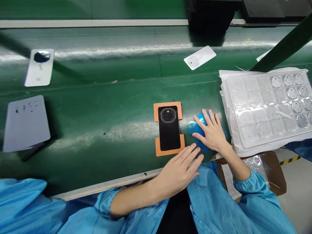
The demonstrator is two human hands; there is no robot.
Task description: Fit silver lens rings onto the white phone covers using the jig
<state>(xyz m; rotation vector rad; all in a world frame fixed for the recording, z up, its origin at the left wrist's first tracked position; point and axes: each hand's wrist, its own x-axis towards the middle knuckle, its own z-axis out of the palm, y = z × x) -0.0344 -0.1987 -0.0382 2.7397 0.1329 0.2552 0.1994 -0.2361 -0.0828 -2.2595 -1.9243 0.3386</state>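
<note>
My right hand [211, 132] is spread over a pile of shiny blue film pieces [192, 127], covering much of them. Whether its fingers pinch any film is hidden. My left hand [179, 170] hovers by the table's front edge with its fingers stretched out and nothing in them. Just beyond it lies an orange fixture [159, 112] holding a black phone-shaped panel [170, 136] with an outlined ring near its top.
A clear plastic tray [255, 107] with several round silver parts stands at right on white sheets. White phone back covers [203, 58] [39, 73] lie farther back. Stacked grey sheets [26, 126] sit at left. A black box [209, 19] and a slanted green post [285, 45] rise behind.
</note>
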